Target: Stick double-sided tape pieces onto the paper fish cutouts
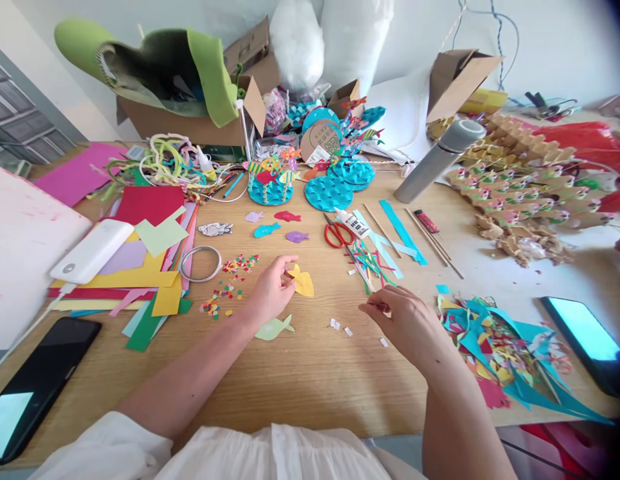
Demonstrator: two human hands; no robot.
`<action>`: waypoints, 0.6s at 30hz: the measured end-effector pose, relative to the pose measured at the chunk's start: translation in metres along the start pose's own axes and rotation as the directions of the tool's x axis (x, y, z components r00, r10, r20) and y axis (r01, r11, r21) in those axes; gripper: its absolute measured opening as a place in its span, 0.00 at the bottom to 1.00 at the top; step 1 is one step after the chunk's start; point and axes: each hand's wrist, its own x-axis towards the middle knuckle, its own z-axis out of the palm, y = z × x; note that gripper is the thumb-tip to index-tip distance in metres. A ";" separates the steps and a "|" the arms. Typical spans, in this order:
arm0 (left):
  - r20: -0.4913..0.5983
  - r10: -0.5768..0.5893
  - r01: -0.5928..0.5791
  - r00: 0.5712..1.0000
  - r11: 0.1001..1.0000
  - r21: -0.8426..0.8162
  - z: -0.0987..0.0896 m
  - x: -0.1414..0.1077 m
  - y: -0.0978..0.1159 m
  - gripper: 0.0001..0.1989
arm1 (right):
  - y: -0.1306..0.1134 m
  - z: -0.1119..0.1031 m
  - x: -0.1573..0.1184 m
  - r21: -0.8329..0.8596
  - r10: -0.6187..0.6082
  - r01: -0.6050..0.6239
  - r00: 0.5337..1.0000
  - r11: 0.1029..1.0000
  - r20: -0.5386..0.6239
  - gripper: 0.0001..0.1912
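My left hand pinches a yellow paper fish by its left end, just above the table. Below that hand lies a pale green paper fish. My right hand is closed, thumb against fingers, near a pile of thin coloured paper strips; whatever is between the fingertips is too small to make out. Several small white pieces are scattered between the hands. Farther back lie a blue paper fish, a red one and two purple ones. Red-handled scissors rest beside a white glue bottle.
Coloured paper sheets, a tape roll and confetti lie left. Paper scraps and a phone are right; another phone is front left. A grey flask and blue fish-decorated crafts stand behind.
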 end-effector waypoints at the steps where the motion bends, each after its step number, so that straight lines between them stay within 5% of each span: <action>1: 0.000 0.002 -0.002 1.000 1.000 -0.005 0.000 0.000 0.001 0.24 | 0.000 0.000 0.002 0.004 -0.012 0.012 1.000 1.000 0.015 0.11; 5: -0.022 0.020 -0.020 1.000 0.999 -0.025 -0.002 -0.001 0.004 0.22 | 0.002 0.005 0.005 0.029 -0.089 0.086 0.992 0.996 0.093 0.15; 10: -0.023 -0.030 0.027 0.999 0.993 -0.118 -0.010 0.004 0.003 0.24 | 0.005 0.013 0.009 0.038 0.002 -0.003 1.000 0.999 0.030 0.15; 18: -0.103 -0.002 -0.015 0.995 0.986 -0.167 -0.053 0.029 0.032 0.23 | -0.006 0.013 0.017 0.070 0.095 -0.091 0.994 0.993 -0.056 0.17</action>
